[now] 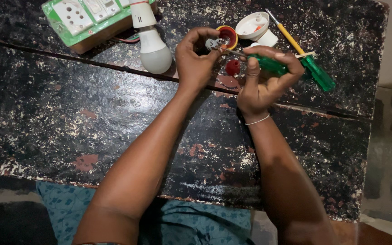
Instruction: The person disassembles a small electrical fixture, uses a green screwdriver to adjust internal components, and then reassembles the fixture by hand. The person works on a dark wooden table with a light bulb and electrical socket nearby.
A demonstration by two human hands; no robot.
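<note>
L hand (196, 61) is over the far part of a worn black table (82, 122), fingers pinched round a small metal part (215, 43) at the mouth of a red-and-yellow round plastic piece (228, 35). Can't tell exactly what the metal bit is, too small. R hand (263, 77) is just beside it, fingers curled tight round the green handle of a screwdriver (268, 64); the thin shaft runs left w/ its tip at the metal part in the L hand. A pale band sits on the R wrist.

Between the two hands, lower down, a small red cap (232, 67) lies on the table, apart from both. A 2nd green-handled screwdriver (317, 73) lies just right of the R hand, touching the tabletop, and a yellow-handled tool (287, 35) w/ a thin metal tip lies angled behind it. Near that, a white round plastic housing (252, 25) sits open side up.

Far left: a switchboard w/ white sockets on a green plate (87, 20), and a white LED bulb (154, 51) hanging from a white holder on it, bulb resting on the table just left of the L hand. Blue patterned cloth (191, 224) shows at the near edge.
</note>
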